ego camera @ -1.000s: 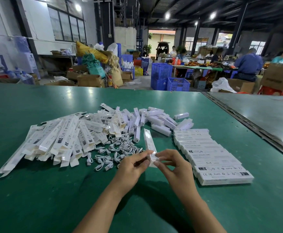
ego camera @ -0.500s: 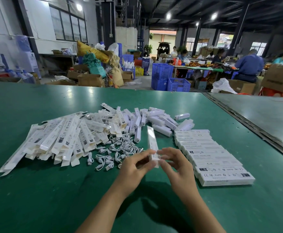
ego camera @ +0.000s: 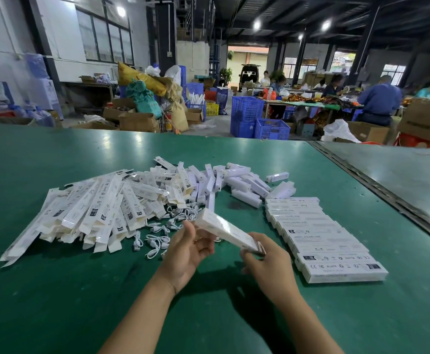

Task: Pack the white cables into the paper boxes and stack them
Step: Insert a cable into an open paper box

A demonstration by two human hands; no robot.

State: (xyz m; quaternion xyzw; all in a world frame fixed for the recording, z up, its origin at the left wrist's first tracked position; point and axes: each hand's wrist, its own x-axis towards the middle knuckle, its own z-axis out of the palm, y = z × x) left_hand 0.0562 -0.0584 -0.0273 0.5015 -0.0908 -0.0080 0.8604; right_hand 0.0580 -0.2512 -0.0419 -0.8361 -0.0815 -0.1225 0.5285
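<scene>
A long white paper box (ego camera: 224, 229) is held tilted above the green table (ego camera: 55, 290), its far end up-left and its near end down-right. My left hand (ego camera: 187, 249) holds its far half from below. My right hand (ego camera: 265, 259) pinches its near end. Just beyond my hands lie several loose coiled white cables (ego camera: 168, 226). A pile of flat, unfilled boxes (ego camera: 93, 213) spreads to the left. A neat overlapping row of packed boxes (ego camera: 321, 238) runs along the right.
More small white boxes (ego camera: 237, 182) lie scattered at the back of the pile. A metal seam (ego camera: 377, 192) separates this table from another on the right. Blue crates (ego camera: 247, 116), cartons and seated workers fill the hall behind.
The box has swung from pointing away from me to lying slanted across my hands, its near end now toward the right. My hands have moved apart along it.
</scene>
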